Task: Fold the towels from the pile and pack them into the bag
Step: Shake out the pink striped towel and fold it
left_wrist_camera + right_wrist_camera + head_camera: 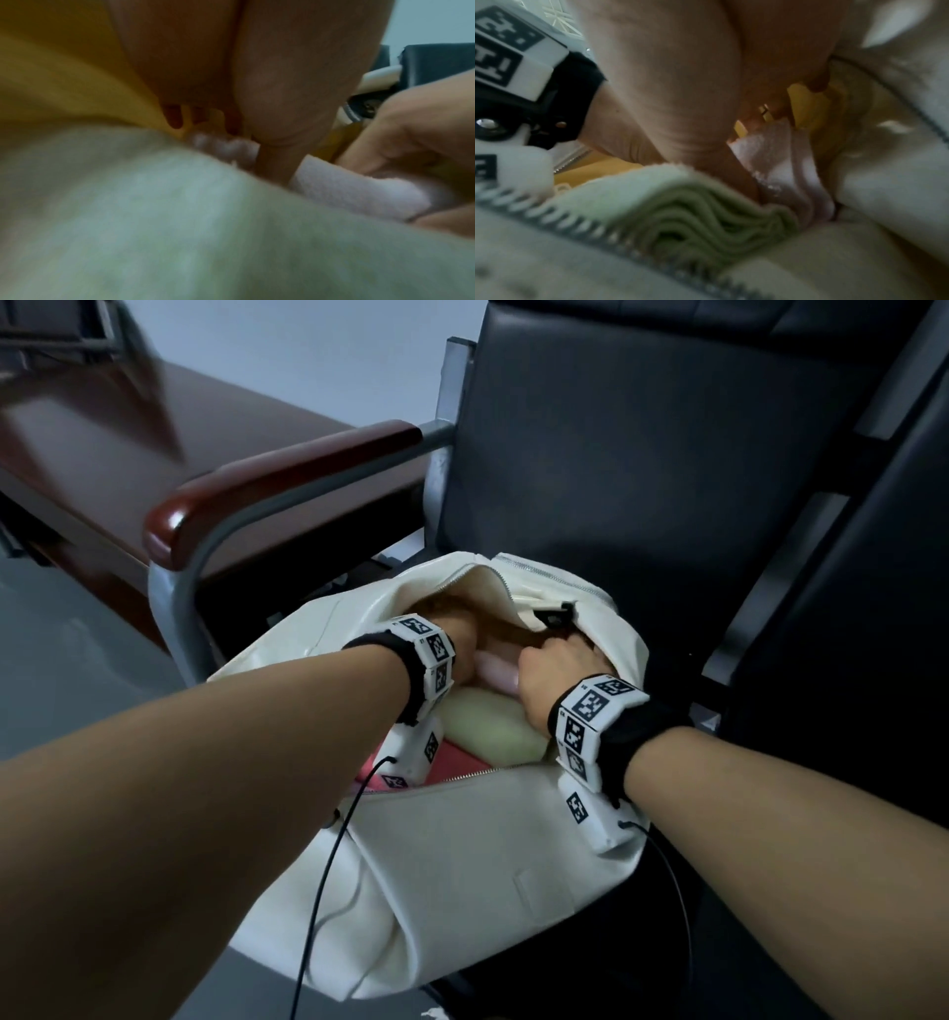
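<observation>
Both hands reach into the bag (pixel 462 839); left hand (pixel 464 649) grip unclear; right hand (pixel 557 670) grips pink towel (pixel 495 672).

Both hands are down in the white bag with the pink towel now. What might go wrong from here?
1. The pink towel is being pushed in beside the green towel; its fold may bunch or come undone, as the right wrist view already shows loose layers.
2. The bag sits at the front of the chair seat and overhangs it; downward pressure from the left hand and right hand might tip it off.
3. The wrist cable hangs by the zipper and may snag.
</observation>
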Action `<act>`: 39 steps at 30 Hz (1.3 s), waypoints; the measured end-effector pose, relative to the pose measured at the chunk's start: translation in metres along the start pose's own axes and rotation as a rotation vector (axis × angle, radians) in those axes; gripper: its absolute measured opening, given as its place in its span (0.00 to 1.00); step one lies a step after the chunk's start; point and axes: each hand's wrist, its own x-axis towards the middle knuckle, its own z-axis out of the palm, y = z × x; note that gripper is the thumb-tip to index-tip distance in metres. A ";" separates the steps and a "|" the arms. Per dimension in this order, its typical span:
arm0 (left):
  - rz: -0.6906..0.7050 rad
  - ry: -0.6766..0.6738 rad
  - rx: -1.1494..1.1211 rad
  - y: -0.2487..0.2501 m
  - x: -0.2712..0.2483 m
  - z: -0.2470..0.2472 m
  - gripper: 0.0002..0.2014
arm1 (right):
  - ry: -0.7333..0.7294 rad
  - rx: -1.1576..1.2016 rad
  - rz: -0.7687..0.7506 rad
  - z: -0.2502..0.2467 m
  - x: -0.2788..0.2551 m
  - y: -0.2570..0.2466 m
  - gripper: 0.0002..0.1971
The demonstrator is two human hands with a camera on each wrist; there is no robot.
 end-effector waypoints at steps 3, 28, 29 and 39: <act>0.066 0.058 0.122 0.007 -0.006 -0.004 0.08 | 0.049 -0.055 -0.018 0.002 0.001 -0.003 0.17; 0.122 -0.014 0.441 0.018 -0.027 0.002 0.10 | -0.258 0.010 -0.151 -0.007 -0.009 -0.012 0.27; 0.135 -0.035 0.478 0.018 -0.027 0.003 0.10 | -0.268 0.011 -0.149 -0.007 -0.010 -0.012 0.28; 0.076 0.054 0.229 0.027 -0.041 -0.013 0.18 | -0.225 0.143 -0.161 -0.024 -0.026 -0.015 0.21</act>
